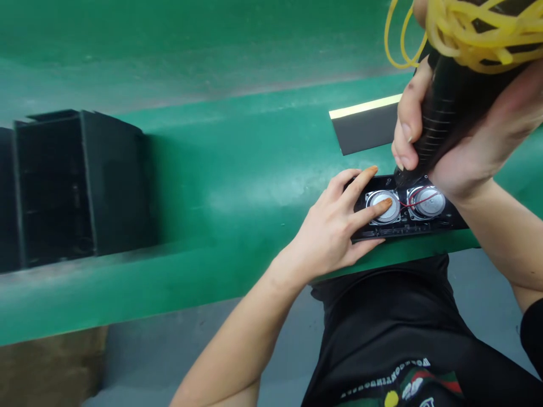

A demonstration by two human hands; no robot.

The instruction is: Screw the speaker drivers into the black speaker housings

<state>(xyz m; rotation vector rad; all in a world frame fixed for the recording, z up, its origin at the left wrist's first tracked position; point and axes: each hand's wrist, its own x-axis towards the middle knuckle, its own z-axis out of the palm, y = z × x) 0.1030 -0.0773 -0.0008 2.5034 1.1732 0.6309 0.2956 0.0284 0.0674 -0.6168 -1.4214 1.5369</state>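
Observation:
A black speaker panel (424, 227) lies near the front edge of the green table, with two round speakers set in it and red wires running between them. My left hand (335, 220) rests on its left end, fingers spread; one covered fingertip presses on the left speaker (384, 213). Gripped in my right hand (479, 130) is a black electric screwdriver (443, 110), wrapped in yellow bands (479, 34) at the top. Its tip points down at the panel's upper edge, between the speakers; the exact contact point is hard to make out.
A dark flat piece with a yellow strip (367, 127) lies behind the panel. Black open-fronted bins (114, 186) stand at the left, blurred. The green table's front edge (169, 314) runs across below, with a brown box (51, 364) underneath at the lower left.

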